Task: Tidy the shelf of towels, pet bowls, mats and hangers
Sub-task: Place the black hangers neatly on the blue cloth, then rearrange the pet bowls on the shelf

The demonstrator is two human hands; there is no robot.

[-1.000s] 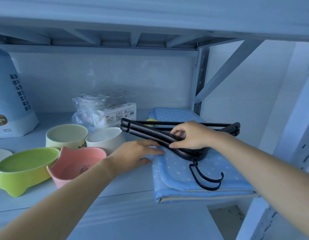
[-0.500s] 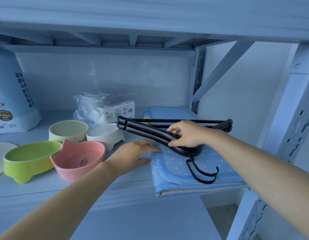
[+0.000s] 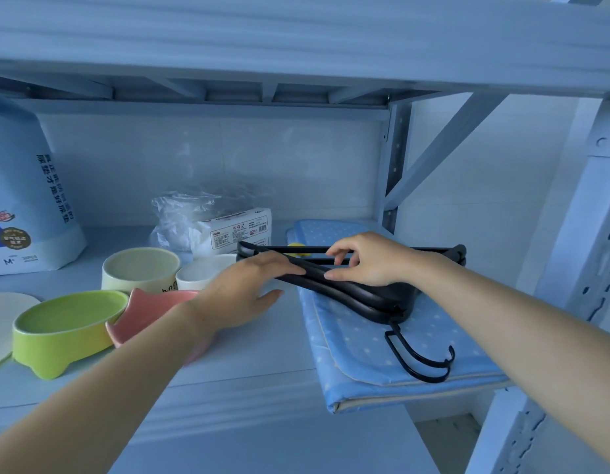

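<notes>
A stack of black hangers (image 3: 382, 299) is seen lying on the folded blue dotted mats (image 3: 365, 364) at the 3 o'clock end of the shelf (image 3: 255, 364), with the hooks turned toward 6 o'clock. The stack's left arm is pinched by the right hand (image 3: 372, 261), its fingers (image 3: 348, 260) curled over the bars and the thumb pressed to the front edge. The left hand (image 3: 242, 295) is laid on the same arm from 9 o'clock, fingers (image 3: 283, 266) straight and close together, thumb spread below; nothing is gripped by it. At 9 o'clock of the mats a green bowl (image 3: 64, 323) and a pink bowl (image 3: 153, 309) are set in front, a cream bowl (image 3: 139, 268) and a white bowl (image 3: 201, 270) behind. A wrapped packet (image 3: 238, 230) is placed at 12 o'clock of them, and a blue bag (image 3: 23, 200) is stood at the far 9 o'clock end.
</notes>
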